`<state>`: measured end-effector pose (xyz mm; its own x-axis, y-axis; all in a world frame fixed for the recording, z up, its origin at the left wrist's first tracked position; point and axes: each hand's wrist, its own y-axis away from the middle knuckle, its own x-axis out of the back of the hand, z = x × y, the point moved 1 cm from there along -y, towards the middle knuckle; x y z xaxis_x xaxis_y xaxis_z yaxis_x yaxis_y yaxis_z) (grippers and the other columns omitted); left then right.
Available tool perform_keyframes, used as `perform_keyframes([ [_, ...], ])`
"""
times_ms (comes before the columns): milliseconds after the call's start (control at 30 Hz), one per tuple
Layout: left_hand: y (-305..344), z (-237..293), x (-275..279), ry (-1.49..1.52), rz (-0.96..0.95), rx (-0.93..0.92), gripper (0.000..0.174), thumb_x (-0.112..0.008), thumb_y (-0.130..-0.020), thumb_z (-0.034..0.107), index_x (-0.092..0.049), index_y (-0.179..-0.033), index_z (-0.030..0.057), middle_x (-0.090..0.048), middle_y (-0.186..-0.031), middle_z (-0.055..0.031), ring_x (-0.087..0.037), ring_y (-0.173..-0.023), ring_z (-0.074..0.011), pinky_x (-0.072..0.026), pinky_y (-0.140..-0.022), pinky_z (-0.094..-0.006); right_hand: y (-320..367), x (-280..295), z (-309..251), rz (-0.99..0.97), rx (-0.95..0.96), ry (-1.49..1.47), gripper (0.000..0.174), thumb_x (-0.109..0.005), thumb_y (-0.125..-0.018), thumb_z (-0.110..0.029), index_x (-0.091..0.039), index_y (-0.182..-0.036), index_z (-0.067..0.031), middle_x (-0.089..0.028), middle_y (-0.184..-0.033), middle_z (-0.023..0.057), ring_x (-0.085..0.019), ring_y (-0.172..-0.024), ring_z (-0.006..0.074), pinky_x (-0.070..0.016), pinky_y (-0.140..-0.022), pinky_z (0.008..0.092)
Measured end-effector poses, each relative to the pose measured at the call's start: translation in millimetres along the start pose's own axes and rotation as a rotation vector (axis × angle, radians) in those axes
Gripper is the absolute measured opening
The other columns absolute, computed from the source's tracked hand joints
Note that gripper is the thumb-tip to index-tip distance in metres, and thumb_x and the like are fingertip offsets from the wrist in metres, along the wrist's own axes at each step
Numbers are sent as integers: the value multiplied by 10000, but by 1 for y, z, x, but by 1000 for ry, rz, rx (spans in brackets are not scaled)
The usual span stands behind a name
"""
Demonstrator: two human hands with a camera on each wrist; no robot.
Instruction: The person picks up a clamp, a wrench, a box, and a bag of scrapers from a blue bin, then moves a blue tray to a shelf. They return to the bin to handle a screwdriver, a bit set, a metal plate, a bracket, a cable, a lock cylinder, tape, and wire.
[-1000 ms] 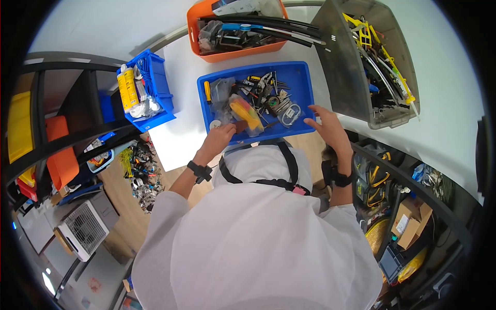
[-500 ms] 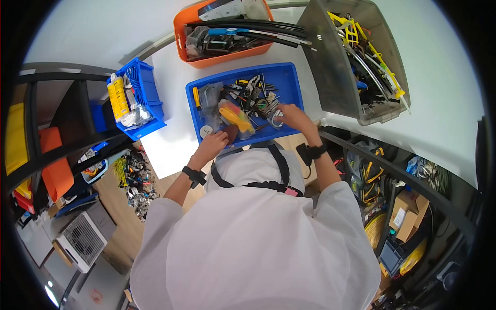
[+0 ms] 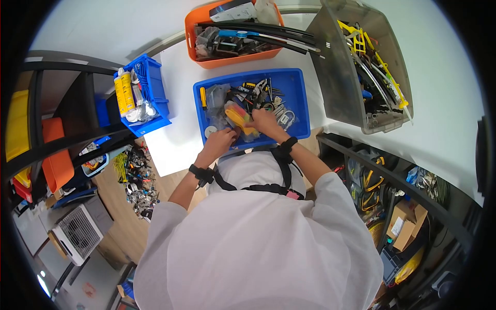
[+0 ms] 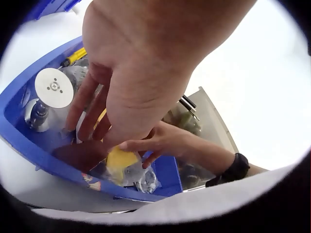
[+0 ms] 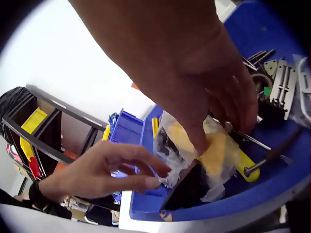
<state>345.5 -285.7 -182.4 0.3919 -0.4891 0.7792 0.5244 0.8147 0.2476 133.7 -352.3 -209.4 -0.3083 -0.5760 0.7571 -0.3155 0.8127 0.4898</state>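
My right hand (image 3: pixel 266 123) reaches into the blue tray (image 3: pixel 305 101). Its thumb lies on a clear plastic bag with something yellow in it (image 5: pixel 214 155), and its fingers curl down over the far side. Beside it my left hand (image 3: pixel 219 142) hangs over the tray's near edge, with thumb and fingers apart in the right wrist view (image 5: pixel 114 167). A flat dark brown piece (image 5: pixel 187 187) leans right at its fingertips. Close by in the left wrist view stands a round white metal disc (image 4: pixel 54 87) on a stem.
Pliers, bits and other small tools (image 3: pixel 258 90) fill the tray's middle, with a yellow-handled screwdriver (image 3: pixel 203 98) at its left. Behind stands an orange bin (image 3: pixel 212 63) with black tubes jutting right. A tall grey bin (image 3: pixel 336 77) is at the right, a small blue bin (image 3: pixel 160 93) at the left.
The right hand has moved left, from the tray's right edge over the looped white cable to the yellow bag. My left hand has stayed by the brown piece.
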Motion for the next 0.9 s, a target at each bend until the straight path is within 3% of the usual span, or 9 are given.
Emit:
perform_keyframes([
  [167, -12, -1, 7, 20, 29, 68, 149, -664, -875, 161, -672, -989, 65, -653, -926, -114, -675, -834, -346, -539, -694, -449, 5, -27, 7, 140, 139, -22, 369, -743, -826, -355, -654, -899, -5, -691, -869, 218, -683, -844, 416, -528, -718, 514],
  [233, -16, 0, 15, 57, 83, 177, 210, -675, -879, 160, -674, -1057, 48, -686, -967, -127, -670, -874, -347, -542, -725, -441, 7, -30, 8, 214, 139, -73, 210, -656, -889, -228, -636, -933, -23, -685, -855, 202, -669, -848, 429, -517, -706, 527],
  [467, -33, -11, 26, 350, 297, 295, 355, -750, -828, 126, -641, -1143, 4, -697, -969, -158, -692, -860, -309, -547, -796, -414, 17, -2, -3, 252, 46, -82, 134, -549, -933, -152, -621, -995, -57, -639, -924, 197, -646, -895, 445, -524, -741, 511],
  [533, -38, -17, 23, 398, 282, 374, 561, -781, -820, 180, -548, -1294, -8, -655, -1130, -206, -687, -938, -321, -543, -829, -407, 18, 13, -5, 291, 92, -157, 143, -521, -942, -114, -617, -1033, -60, -635, -987, 230, -658, -874, 459, -524, -776, 542],
  [667, -45, -15, 23, 342, 409, 308, 722, -792, -810, 191, -421, -1402, 13, -568, -1205, -251, -638, -1019, -387, -535, -848, -401, 9, 29, 9, 301, 219, -278, 129, -520, -955, -131, -591, -1022, -46, -635, -965, 207, -651, -899, 452, -512, -774, 508],
  [767, -50, -4, 41, 218, 500, 220, 808, -810, -815, 243, -361, -1445, 11, -520, -1307, -254, -616, -1126, -376, -529, -917, -396, 10, 67, 10, 88, 340, -431, 116, -522, -970, -140, -559, -1009, -37, -611, -883, 165, -633, -845, 399, -493, -755, 445],
  [833, -54, -1, 52, 761, 343, 312, 752, -792, -856, 261, -380, -1436, 19, -545, -1332, -191, -616, -1170, -309, -533, -966, -397, 14, 93, 8, -22, 412, -579, 105, -513, -987, -135, -529, -984, -31, -583, -822, 111, -589, -774, 292, -464, -717, 390],
  [867, -54, 1, 60, 762, 342, 307, 752, -792, -856, 261, -380, -1436, 19, -545, -1332, -191, -616, -1170, -309, -533, -966, -397, 14, 102, 8, -18, 410, -577, 105, -513, -987, -135, -529, -984, -31, -583, -822, 111, -589, -774, 292, -464, -717, 390],
  [900, -53, 5, 69, 1049, 215, 313, 689, -765, -887, 253, -399, -1428, 31, -551, -1338, -170, -613, -1179, -276, -543, -966, -391, 14, 109, 7, -50, 440, -586, 118, -516, -997, -146, -523, -966, -33, -587, -817, 82, -566, -766, 239, -458, -709, 355],
])
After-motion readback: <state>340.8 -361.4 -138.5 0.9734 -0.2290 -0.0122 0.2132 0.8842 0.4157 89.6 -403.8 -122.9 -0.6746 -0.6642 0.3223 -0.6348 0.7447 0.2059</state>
